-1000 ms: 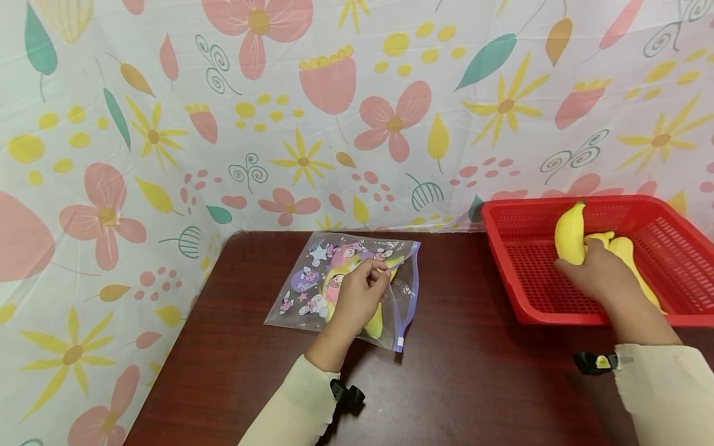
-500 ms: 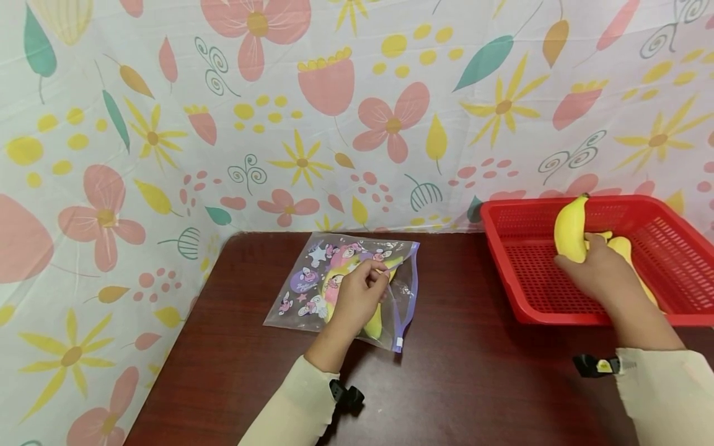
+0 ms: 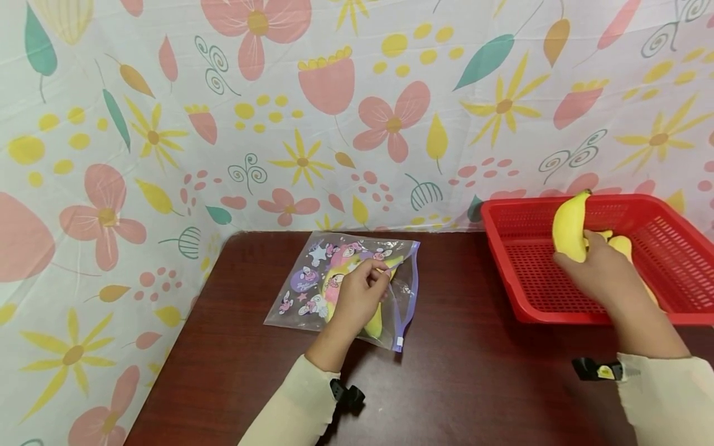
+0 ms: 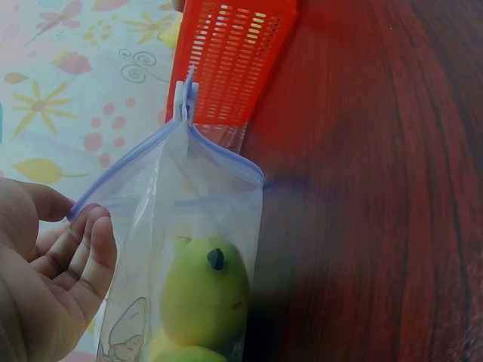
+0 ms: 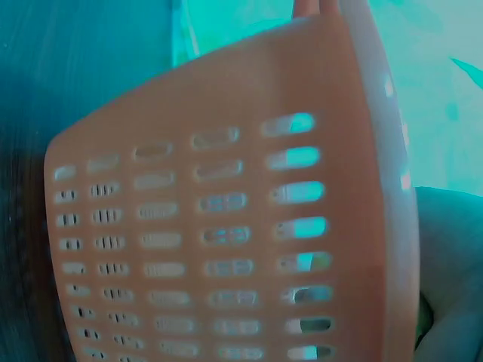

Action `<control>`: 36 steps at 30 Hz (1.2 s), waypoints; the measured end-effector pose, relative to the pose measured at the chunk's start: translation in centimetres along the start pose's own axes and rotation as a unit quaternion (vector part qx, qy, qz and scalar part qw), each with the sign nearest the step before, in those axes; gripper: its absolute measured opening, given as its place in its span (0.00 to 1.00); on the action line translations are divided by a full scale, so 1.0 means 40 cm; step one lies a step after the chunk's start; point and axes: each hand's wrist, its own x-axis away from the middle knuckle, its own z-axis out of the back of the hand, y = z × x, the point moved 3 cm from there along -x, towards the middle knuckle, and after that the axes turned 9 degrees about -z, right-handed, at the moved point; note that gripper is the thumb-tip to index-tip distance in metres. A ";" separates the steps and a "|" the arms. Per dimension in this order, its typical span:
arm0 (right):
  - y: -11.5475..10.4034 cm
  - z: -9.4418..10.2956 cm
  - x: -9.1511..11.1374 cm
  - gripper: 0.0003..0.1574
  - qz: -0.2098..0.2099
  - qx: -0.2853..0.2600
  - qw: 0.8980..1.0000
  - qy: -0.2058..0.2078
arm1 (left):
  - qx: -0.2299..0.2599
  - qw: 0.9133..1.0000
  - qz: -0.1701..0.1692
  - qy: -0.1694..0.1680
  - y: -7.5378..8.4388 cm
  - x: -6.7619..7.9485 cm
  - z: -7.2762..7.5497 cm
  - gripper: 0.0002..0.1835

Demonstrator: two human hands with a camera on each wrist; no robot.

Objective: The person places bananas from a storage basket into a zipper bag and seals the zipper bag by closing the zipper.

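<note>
My left hand (image 3: pixel 359 294) pinches the purple zip edge of a clear, cartoon-printed slider bag (image 3: pixel 304 310) lying on the table. In the left wrist view, the thumb and a finger hold that edge and the bag's mouth (image 4: pixel 226 162) is spread apart. Yellow banana shapes (image 4: pixel 204 290) with a dark tip show through the plastic. My right hand (image 3: pixel 605 279) grips a yellow banana (image 3: pixel 569 229), stem up, over the red basket (image 3: pixel 504 266). The basket's slotted wall (image 5: pixel 226 286) mostly fills the discoloured right wrist view, with part of that hand behind its rim.
More bananas (image 3: pixel 621 246) lie in the basket, partly hidden by the right hand. The dark wooden table (image 3: pixel 446 378) runs up to a flower-printed cloth (image 3: pixel 390 179) at the back and left. A black strap camera (image 3: pixel 347 395) sits at the left cuff.
The right hand has raised the banana slightly, and its stem end has tipped a little to the right. The left hand and the bag have stayed in place.
</note>
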 end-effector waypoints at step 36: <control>-0.146 -0.060 0.088 0.58 0.073 -0.013 0.997 0.002 | 0.004 1.000 0.002 0.002 0.001 -0.001 -0.001 0.07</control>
